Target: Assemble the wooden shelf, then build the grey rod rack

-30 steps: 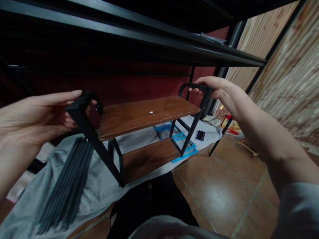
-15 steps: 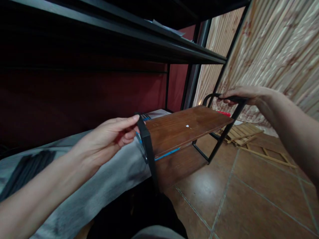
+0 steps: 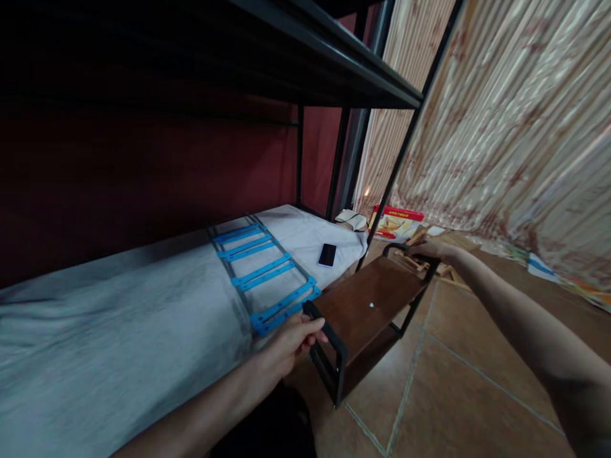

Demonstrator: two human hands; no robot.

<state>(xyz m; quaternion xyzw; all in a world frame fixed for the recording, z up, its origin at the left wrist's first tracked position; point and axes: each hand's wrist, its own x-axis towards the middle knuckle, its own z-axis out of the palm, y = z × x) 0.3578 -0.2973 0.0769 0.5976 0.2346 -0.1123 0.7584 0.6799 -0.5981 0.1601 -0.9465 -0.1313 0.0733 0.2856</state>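
Observation:
A small two-tier rack (image 3: 375, 296) has brown wooden boards and a black metal frame with rounded end handles. My left hand (image 3: 298, 334) grips the handle at its near left end, fingers wrapped round the bar. On the far right end, my right hand (image 3: 427, 249) is closed over the other handle. A small white spot shows on the top board. The rack is low over the tiled floor, beside the cloth-covered surface; whether its feet touch the floor I cannot tell.
On the grey-white cloth (image 3: 167, 318) lie a blue slatted frame (image 3: 262, 270) and a phone (image 3: 327, 255). Black shelving (image 3: 382, 83) overhangs the left. Behind the rack are a red and yellow box (image 3: 398, 222), wooden pieces (image 3: 453, 277) and a curtain (image 3: 501, 127).
Both hands have moved the rack lower and away from me, still gripping its handles. The view has shifted, and the blue frame, the phone and the box now show.

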